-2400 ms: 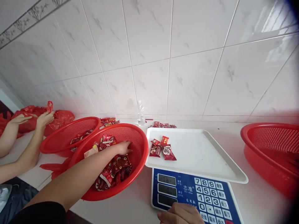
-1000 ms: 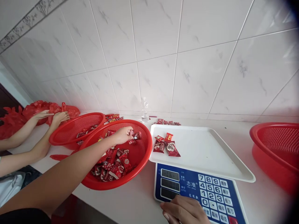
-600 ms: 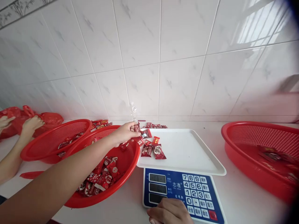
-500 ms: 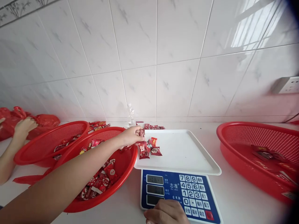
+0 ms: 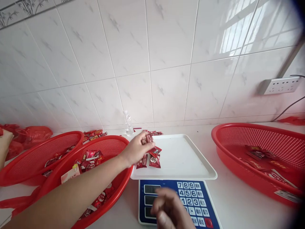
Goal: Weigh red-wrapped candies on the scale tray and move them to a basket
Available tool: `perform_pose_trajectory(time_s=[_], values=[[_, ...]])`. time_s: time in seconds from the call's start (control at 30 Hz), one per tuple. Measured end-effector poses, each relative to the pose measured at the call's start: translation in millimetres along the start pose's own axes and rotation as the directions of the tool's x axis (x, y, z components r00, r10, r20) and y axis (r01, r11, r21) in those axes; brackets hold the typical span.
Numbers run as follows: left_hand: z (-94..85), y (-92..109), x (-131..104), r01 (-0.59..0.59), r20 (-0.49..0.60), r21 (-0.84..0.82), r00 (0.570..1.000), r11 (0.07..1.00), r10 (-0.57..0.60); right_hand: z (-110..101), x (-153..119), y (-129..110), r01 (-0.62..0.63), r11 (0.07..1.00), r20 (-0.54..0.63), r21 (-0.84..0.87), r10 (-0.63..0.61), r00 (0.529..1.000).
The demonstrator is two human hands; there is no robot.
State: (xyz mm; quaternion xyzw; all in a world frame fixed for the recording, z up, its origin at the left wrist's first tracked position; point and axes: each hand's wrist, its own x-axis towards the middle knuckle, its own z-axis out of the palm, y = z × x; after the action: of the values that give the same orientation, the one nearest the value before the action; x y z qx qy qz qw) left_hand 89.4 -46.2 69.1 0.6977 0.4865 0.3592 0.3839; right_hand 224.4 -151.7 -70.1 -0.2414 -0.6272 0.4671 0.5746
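Note:
My left hand [image 5: 137, 149] reaches over the left end of the white tray [image 5: 186, 152], its fingers closed on red-wrapped candies [image 5: 147, 139]. Below it, several more wrapped candies [image 5: 154, 161] lie on the tray. My right hand [image 5: 172, 208], blurred, hovers over the display side of the blue scale [image 5: 209, 203]. Its fingers are loosely curled and apart from the thumb, with nothing visible in them. Beneath my left forearm stands a red basket [image 5: 119, 187] of wrapped candies, partly hidden by the arm.
Another red basket [image 5: 73, 136] sits farther left, and a large one [image 5: 226, 159] on the right. A clear bottle [image 5: 128, 122] stands by the tiled wall. Loose candies [image 5: 94, 135] lie behind the baskets. Another person's hand [image 5: 5, 143] is near red bags [image 5: 35, 135].
My left hand has moved slightly right over the tray, still holding candies. My right hand has lifted toward the scale's displays. The view has shifted to the right.

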Motion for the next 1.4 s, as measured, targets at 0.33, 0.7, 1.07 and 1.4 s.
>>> perform_pose_trajectory(time_s=[0.33, 0.7, 1.07, 1.4], values=[[55.5, -8.7, -68.8, -0.566, 0.384, 0.397, 0.818, 0.722, 0.429, -20.0, 21.2, -20.2, -0.268, 0.863, 0.149, 0.428, 0.225, 0.963], [68.0, -5.8, -63.6, -0.659, 0.195, 0.185, 0.752, 0.729, 0.63, -15.8, 28.3, -20.4, -0.26, 0.774, 0.086, 0.577, 0.259, 0.962], [59.1, 7.9, -56.8, -0.362, 0.174, -0.033, 0.916, 0.932, 0.362, -2.5, 23.8, -30.9, -0.461, 0.238, 0.283, 0.855, 0.53, 0.799], [42.8, 21.2, -44.3, -0.087, 0.141, -0.252, 0.982, 0.964, 0.126, -5.8, 23.3, -22.3, -0.511, 0.151, 0.382, 0.846, 0.496, 0.78]])
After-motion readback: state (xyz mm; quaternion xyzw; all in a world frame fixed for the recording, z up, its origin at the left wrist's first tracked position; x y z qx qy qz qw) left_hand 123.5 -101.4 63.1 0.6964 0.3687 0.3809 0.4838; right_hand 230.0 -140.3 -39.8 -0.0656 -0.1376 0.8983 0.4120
